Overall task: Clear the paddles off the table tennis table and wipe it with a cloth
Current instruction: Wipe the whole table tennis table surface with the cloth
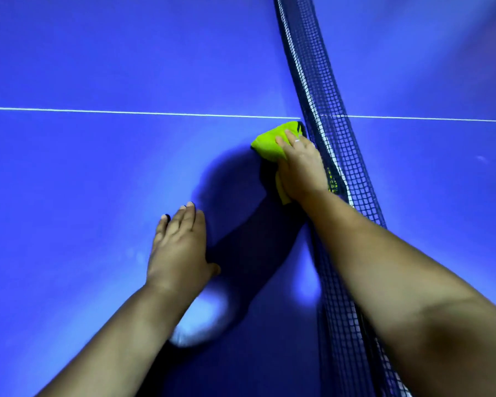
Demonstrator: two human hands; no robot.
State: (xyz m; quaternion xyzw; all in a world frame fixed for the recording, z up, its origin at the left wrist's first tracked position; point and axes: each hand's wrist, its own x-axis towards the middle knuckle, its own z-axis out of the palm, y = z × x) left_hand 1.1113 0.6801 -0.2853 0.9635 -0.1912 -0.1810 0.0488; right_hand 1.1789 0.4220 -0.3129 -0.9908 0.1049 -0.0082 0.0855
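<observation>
Right hand (299,164) gripping cloth (271,143) (by net (312,67)), left hand (178,247) flat

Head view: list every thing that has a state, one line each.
cloth: bunched up, held down on the table right beside the net
right hand: on top of the cloth, holding it against the table
left hand: flat on the table, fingers straight, holding nothing
net: up, in place across the table
table: carries the cloth and the left hand; no paddles in view
</observation>
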